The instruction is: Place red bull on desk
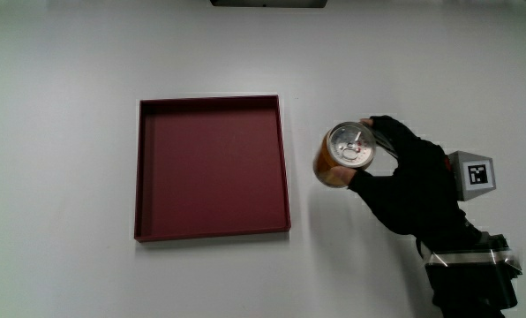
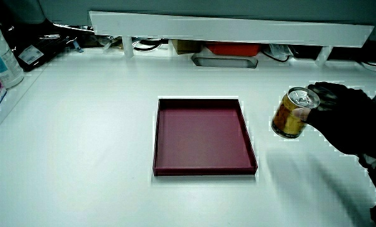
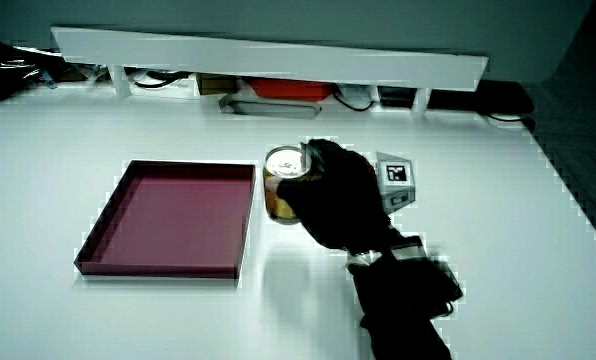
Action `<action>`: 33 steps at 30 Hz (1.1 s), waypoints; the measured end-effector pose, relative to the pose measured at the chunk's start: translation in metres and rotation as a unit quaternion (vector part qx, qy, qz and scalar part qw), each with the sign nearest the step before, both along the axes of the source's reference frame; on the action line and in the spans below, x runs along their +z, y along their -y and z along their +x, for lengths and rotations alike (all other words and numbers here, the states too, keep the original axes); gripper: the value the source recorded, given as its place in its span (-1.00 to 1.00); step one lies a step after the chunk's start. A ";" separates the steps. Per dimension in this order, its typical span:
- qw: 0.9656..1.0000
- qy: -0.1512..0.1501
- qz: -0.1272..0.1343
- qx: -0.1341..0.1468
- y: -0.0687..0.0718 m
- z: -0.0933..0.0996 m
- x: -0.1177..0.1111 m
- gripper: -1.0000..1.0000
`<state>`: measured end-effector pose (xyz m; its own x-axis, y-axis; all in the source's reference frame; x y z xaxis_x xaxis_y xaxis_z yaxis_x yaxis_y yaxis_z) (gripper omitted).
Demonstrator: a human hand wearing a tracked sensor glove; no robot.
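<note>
can (image 3: 281,190): side nearest the hand (image 3: 340,200) covered by the glove, label unreadable | forearm (image 1: 470,278): cut off at main view's edge | can base contact with table (image 2: 81,145): cannot tell

White bench (image 3: 128,310) carries a shallow dark-red tray (image 3: 168,220), square, nothing in it. Just beside the tray stands a gold-coloured can (image 3: 282,188), upright, silver top with pull tab showing. The hand (image 3: 336,195) wraps the can's side, fingers curled around it. Patterned cube (image 3: 398,178) sits on the hand's back. Forearm runs toward the person. Low white partition (image 3: 278,55) at the bench's edge.
</note>
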<state>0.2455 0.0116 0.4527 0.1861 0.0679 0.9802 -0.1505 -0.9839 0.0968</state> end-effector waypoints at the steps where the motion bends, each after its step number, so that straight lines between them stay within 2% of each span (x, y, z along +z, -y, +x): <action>1: 1.000 -0.004 -0.005 0.006 -0.001 0.004 0.004 0.00; 4: 1.000 -0.017 -0.013 0.022 -0.003 0.015 0.017 0.00; 10: 0.998 -0.020 -0.039 0.054 -0.008 0.028 0.043 0.00; 16: 0.995 -0.034 -0.066 0.070 -0.013 0.035 0.068 0.00; 18: 0.994 -0.039 -0.074 0.072 -0.014 0.036 0.072 0.00; 21: 0.993 -0.026 -0.080 0.079 -0.015 0.037 0.076 0.00; 22: 0.994 -0.020 -0.075 0.080 -0.015 0.037 0.077 0.00; 23: 0.993 -0.030 -0.079 0.080 -0.015 0.038 0.077 0.00; 24: 0.994 -0.022 -0.074 0.078 -0.015 0.037 0.079 0.00; 26: 0.993 -0.028 -0.079 0.079 -0.016 0.037 0.079 0.00; 27: 0.994 -0.019 -0.076 0.081 -0.016 0.036 0.078 0.00; 28: 0.993 -0.034 -0.084 0.081 -0.017 0.037 0.079 0.00; 29: 0.993 -0.027 -0.081 0.082 -0.017 0.036 0.078 0.00; 30: 0.993 -0.017 -0.078 0.081 -0.017 0.036 0.078 -0.05; 33: 0.993 -0.020 -0.083 0.082 -0.017 0.036 0.077 -0.19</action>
<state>0.2811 0.0286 0.5301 0.1986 0.2603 0.9449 0.0172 -0.9649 0.2622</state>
